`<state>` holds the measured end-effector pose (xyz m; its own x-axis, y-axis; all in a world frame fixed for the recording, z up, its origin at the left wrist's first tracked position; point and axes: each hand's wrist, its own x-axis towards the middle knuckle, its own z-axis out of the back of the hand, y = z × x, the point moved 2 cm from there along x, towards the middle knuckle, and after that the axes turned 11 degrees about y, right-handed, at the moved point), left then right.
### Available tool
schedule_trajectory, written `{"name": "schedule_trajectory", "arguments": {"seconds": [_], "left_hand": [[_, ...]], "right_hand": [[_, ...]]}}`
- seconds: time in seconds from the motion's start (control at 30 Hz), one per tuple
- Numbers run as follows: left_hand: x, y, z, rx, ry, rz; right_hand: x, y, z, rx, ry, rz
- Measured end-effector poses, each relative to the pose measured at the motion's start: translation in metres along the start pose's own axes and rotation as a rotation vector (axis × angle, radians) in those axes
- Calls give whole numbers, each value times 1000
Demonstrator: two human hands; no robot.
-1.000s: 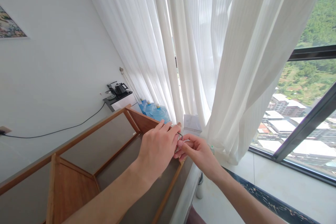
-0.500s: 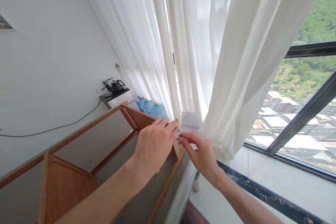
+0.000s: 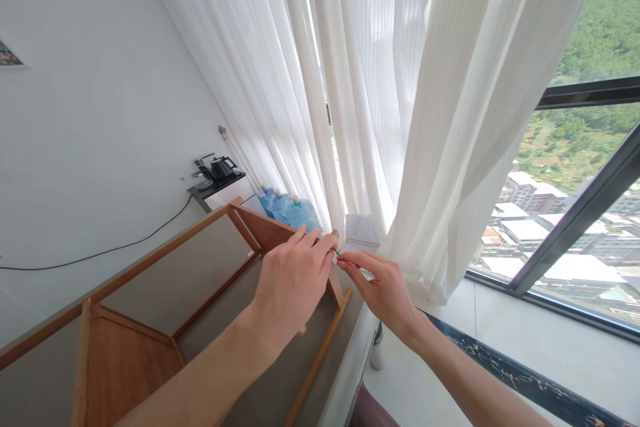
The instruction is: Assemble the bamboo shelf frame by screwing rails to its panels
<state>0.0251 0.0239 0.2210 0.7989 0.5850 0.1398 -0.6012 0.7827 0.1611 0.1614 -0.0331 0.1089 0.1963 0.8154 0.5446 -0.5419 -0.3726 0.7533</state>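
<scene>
My left hand [image 3: 293, 273] grips the top corner of a wooden furniture frame [image 3: 265, 225], its fingers draped over the rail. From the right, my right hand [image 3: 383, 280] pinches a thin dark metal rod [image 3: 338, 254] between thumb and forefinger; it looks like a hex key. The rod's far end reaches my left thumb and forefinger at the frame's corner post. Whether it sits in a screw is hidden by my fingers. Grey panels and a reddish-brown wooden divider [image 3: 133, 360] lie within the frame.
Behind the frame stand several blue water bottles [image 3: 296, 212] and a small cabinet with a black kettle [image 3: 223, 167]. White curtains [image 3: 360, 80] hang in front. At right is a black-framed window [image 3: 575, 213]. A black marbled strip [image 3: 500, 363] crosses the pale floor.
The view has shifted slightly. My right hand and the rod's near end have moved a little up and left; my left hand keeps its hold on the frame.
</scene>
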Motion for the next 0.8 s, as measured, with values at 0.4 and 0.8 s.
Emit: {"name": "schedule_trajectory", "arguments": {"seconds": [0.4, 0.8], "left_hand": [[0, -1, 0, -1, -22, -1], [-1, -1, 3, -15, -5, 0]], "right_hand": [[2, -3, 8, -141, -14, 167], [7, -5, 20, -372, -11, 299]]}}
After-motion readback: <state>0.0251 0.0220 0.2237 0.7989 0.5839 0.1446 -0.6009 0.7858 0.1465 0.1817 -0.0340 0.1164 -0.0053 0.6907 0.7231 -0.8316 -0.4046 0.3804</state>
